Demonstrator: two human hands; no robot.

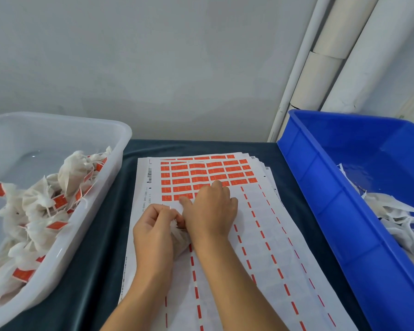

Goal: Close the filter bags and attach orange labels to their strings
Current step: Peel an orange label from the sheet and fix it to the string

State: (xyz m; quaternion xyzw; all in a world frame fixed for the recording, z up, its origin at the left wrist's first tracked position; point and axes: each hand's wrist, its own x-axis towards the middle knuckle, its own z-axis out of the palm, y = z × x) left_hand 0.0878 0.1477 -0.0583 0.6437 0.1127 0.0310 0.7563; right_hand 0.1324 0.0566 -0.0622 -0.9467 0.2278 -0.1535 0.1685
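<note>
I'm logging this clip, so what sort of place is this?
Probably a small packing or hand-assembly workstation, not a home kitchen: a clear tub of labelled filter bags, a blue crate of unlabelled ones, and stacked sheets of orange labels on a cloth-covered table.

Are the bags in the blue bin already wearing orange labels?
No, the white bags in the blue bin show no orange; the labelled ones lie in the clear tub.

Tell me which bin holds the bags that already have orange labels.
The clear bin on the left: its bags carry orange labels. Those in the blue bin show none.
</note>
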